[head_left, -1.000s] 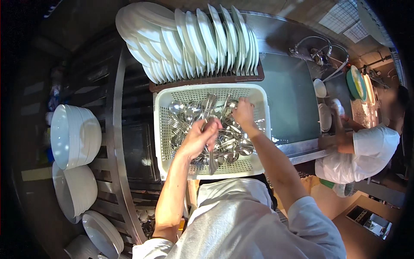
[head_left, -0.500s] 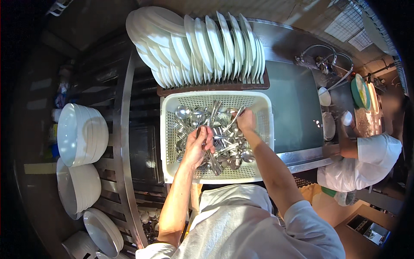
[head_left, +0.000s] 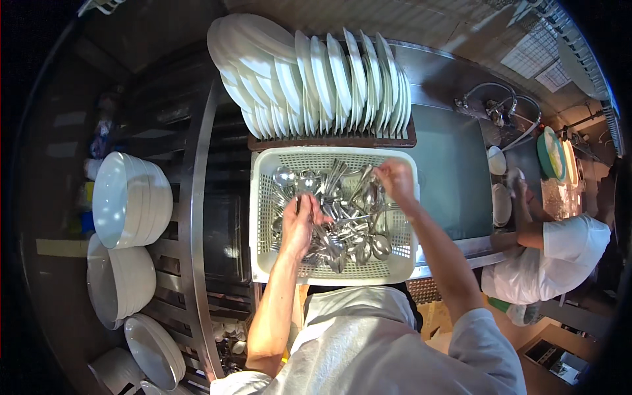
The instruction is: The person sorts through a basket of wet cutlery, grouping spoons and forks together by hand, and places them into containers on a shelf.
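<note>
A white perforated plastic basket (head_left: 263, 263) stands before me. Loose metal spoons and forks (head_left: 359, 227) lie jumbled in it. Over the left part of the heap, my left hand (head_left: 299, 229) is closed around some cutlery; its fingers partly cover the pieces, so I cannot tell their kinds. My right hand (head_left: 397, 183) is above the basket's right side, near its far right corner. Its fingers are bent and pinched together beside the upper ends of several handles. What they hold, if anything, is hidden.
White plates (head_left: 329, 85) stand upright in a brown rack (head_left: 296, 141) behind the basket. Stacked white bowls (head_left: 131, 201) are at left on a slatted metal shelf. To the right lie a water-filled sink (head_left: 454, 178) and a tap (head_left: 494, 105); a person (head_left: 553, 257) in white works beyond.
My right hand has moved right, away from the middle of the cutlery toward the basket's right side. My left hand stays over the heap. The view has shifted slightly.
</note>
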Available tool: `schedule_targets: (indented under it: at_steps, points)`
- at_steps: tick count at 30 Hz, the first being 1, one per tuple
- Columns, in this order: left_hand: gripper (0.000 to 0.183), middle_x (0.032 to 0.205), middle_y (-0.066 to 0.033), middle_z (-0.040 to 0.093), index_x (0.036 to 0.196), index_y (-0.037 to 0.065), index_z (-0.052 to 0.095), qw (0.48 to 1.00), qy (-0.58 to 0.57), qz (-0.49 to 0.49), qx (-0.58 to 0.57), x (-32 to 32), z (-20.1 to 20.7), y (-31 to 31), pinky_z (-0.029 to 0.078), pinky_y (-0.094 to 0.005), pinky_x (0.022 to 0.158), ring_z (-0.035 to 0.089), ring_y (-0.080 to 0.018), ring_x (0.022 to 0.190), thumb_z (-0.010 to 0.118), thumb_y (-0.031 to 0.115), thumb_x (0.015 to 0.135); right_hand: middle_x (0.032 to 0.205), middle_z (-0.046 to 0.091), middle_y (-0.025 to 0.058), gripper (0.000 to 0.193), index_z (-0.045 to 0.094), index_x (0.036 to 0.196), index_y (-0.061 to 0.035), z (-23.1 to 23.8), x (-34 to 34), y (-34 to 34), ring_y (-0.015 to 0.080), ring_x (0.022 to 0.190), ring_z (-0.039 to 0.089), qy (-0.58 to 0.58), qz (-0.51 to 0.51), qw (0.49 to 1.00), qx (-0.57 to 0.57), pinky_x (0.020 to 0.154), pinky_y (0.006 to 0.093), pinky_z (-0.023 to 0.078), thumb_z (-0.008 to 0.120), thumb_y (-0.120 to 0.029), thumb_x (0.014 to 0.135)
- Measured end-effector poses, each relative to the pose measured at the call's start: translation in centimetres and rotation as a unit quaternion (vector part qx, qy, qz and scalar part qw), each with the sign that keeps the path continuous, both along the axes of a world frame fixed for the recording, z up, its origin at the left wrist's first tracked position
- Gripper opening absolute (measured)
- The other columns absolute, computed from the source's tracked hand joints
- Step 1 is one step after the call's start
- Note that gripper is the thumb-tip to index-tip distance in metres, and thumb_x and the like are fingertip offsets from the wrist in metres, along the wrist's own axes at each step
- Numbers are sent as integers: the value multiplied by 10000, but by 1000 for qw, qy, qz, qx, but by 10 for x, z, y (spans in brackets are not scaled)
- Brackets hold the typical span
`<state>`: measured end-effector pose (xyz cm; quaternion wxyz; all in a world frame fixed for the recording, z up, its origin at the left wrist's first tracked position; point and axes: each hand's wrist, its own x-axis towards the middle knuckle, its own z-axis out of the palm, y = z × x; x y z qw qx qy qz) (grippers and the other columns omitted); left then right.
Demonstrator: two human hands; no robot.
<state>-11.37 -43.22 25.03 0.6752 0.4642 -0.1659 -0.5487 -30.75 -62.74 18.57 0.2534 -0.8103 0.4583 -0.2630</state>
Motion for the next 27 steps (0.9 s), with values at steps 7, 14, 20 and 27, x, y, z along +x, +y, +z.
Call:
schedule_targets:
  at_steps: [7,14,20,27]
  points:
    - [296,1130,-130,587,1142,9,527,974,-164,-14,-157,1,46,-74,521,-365,913,600,-200,1030,449,275,1038,676,560,81,311,614,710,-19,173,29,4,283,585,525,-3,303,924,-234,506,379,421,825,-246,691]
    - [472,1089,-63,585,1298,12,498,977,89,-80,-179,-7,28,-58,494,-281,742,563,-119,823,550,364,989,694,613,97,198,667,832,-26,143,60,33,288,578,602,-140,204,963,104,527,385,470,679,-215,891]
    - [141,862,15,540,1097,30,595,999,-12,12,34,7,-30,-19,321,-203,510,385,-33,594,555,80,972,761,638,91,202,669,862,-25,-14,42,85,235,644,606,16,37,995,90,626,384,486,660,-225,885]
    - [236,726,24,539,976,-4,600,981,-74,56,169,9,-42,-10,378,-208,519,453,-48,617,692,203,911,804,609,139,107,611,810,-44,-19,46,112,351,796,614,43,82,995,35,716,457,464,686,-117,793]
